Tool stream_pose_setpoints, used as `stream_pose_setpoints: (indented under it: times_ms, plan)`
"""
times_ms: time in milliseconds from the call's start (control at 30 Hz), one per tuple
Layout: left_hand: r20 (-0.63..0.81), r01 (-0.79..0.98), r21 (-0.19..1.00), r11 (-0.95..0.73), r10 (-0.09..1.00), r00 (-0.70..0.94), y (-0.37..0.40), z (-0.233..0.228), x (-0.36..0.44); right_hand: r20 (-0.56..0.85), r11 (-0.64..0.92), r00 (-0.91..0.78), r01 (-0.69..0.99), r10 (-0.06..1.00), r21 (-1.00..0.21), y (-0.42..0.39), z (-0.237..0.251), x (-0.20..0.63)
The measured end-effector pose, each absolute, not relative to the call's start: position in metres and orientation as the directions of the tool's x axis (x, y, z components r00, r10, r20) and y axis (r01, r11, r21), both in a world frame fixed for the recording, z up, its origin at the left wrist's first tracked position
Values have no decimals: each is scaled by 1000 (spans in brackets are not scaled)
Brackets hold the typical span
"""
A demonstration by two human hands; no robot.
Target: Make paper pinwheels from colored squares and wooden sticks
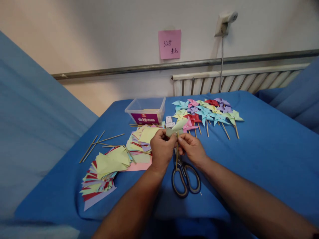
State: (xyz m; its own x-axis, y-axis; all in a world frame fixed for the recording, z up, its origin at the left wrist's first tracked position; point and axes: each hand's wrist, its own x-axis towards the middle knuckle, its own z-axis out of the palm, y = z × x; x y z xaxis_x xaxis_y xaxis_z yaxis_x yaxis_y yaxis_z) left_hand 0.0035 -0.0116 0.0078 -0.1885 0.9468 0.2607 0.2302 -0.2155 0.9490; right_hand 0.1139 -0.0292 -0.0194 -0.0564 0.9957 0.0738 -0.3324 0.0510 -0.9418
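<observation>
Between both hands, above the table, is a pale green paper pinwheel [179, 125] on a thin wooden stick [177, 156]. My left hand [163, 146] is closed on the pinwheel's paper near the top of the stick. From the other side, the fingers of my right hand [191, 146] pinch at the stick's upper end; fingertips hide the exact joint. Black-handled scissors [185, 179] lie on the blue cloth beneath, blades partly covered by the hands. Several finished pinwheels [205, 113] in mixed colours lie behind, to the right.
Stacks of coloured paper sheets [112, 162] spread over the left side, near loose sticks [93, 146]. A clear plastic box [146, 111] and small white boxes [169, 122] stand at the back. A pink note [169, 44] hangs on the wall above a pipe [139, 68].
</observation>
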Motion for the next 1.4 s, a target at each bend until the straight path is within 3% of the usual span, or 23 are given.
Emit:
stream_pose_setpoints:
  times_ms: [733,1400]
  plan:
    - [369,374,886,-276,906,-206,-21,16,6,81,29,-108,-420,991,-907,-31,-25,110]
    - [391,444,852,-278,901,-186,-19,15,5,52,33,-37,-396,998,-918,-32,-20,108]
